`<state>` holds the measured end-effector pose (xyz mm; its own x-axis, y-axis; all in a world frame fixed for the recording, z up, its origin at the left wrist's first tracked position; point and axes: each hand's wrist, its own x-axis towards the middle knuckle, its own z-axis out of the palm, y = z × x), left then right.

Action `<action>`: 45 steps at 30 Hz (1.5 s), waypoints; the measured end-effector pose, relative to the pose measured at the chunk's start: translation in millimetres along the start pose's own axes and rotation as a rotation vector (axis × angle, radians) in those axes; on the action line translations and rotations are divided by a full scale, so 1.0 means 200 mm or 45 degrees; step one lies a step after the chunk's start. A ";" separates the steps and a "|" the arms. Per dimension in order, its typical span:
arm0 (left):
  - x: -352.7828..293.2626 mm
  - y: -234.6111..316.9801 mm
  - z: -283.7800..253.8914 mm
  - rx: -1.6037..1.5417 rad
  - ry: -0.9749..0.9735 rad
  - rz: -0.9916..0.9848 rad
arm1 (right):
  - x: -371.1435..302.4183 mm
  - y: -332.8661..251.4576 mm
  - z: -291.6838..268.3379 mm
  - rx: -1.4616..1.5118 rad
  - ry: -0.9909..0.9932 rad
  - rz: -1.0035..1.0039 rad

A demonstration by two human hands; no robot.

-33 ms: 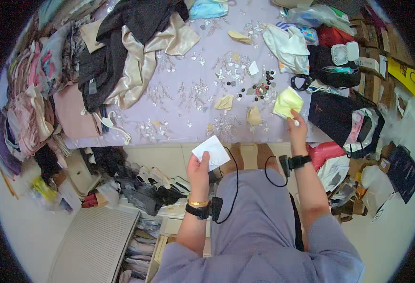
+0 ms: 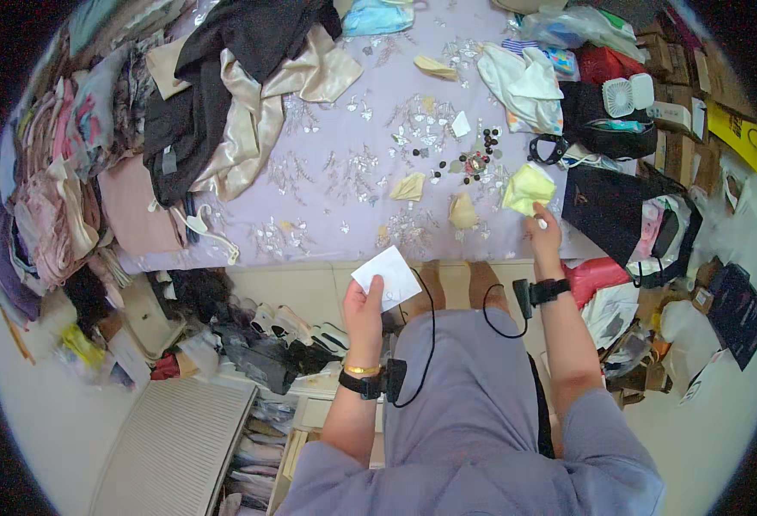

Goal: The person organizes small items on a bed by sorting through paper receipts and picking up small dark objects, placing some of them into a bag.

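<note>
Grasps a square white paper (image 2: pixel 390 273) in the left hand (image 2: pixel 363 315). Touches a creased, pale-yellow sheet (image 2: pixel 529 187) with the right hand (image 2: pixel 545 234); cannot tell whether pinching it.

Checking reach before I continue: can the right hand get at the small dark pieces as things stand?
Probably yes: the small dark pieces lie uncovered on the bedspread, though the right hand holds a yellow piece.

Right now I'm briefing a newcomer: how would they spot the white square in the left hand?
Find the lilac cover; just off its near edge is the left hand. It holds the white square, which looks bigger than the white piece lying on the cover.
</note>
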<state>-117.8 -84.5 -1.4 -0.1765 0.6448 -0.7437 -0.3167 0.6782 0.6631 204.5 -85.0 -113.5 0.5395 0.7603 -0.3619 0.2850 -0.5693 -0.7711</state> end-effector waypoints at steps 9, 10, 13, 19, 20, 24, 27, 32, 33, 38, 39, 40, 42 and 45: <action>0.14 -0.04 -0.02 0.235 0.019 0.021 | -0.18 -0.22 0.12 -0.021 0.066 0.035; 0.15 -0.05 -0.02 0.239 0.012 0.018 | -0.21 -0.20 0.17 -0.004 -0.009 0.069; 0.18 -0.07 -0.05 0.190 0.006 0.081 | -0.27 -0.20 0.26 0.352 -0.177 0.321; 0.21 -0.10 -0.11 0.092 0.041 -0.021 | -0.30 -0.25 0.31 0.877 -0.433 0.644; 0.23 -0.11 -0.12 0.098 0.067 -0.030 | -0.30 -0.26 0.31 0.826 -0.459 0.626; 0.31 -0.13 -0.16 0.109 0.110 -0.029 | -0.28 -0.26 0.31 0.760 -0.498 0.607; 0.39 -0.15 -0.21 0.186 0.109 0.018 | -0.25 -0.24 0.33 0.415 -0.640 0.443; 0.43 -0.13 -0.21 0.072 0.127 -0.020 | -0.25 -0.56 0.52 -0.413 -0.689 -0.321; 0.43 -0.12 -0.21 0.041 0.123 -0.016 | -0.25 -0.58 0.58 -0.410 -0.691 -0.321; 0.41 -0.11 -0.20 0.012 0.167 -0.052 | -0.19 -0.55 0.81 -0.861 -0.614 -0.693; 0.41 -0.11 -0.21 0.018 0.177 -0.067 | -0.19 -0.53 0.83 -0.857 -0.616 -0.697; 0.40 -0.10 -0.21 0.017 0.180 -0.063 | -0.18 -0.50 0.83 -0.854 -0.549 -0.783; 0.39 -0.10 -0.21 -0.024 0.149 -0.061 | -0.15 -0.48 0.82 -0.853 -0.491 -0.865; 0.41 -0.10 -0.21 -0.054 0.141 -0.032 | -0.10 -0.46 0.81 -0.808 -0.457 -1.014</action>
<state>-165.8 -60.4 -79.9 -0.2691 0.5835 -0.7662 -0.3607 0.6766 0.6420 39.7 1.5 -120.0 -0.2170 0.9722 -0.0884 0.8657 0.1498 -0.4777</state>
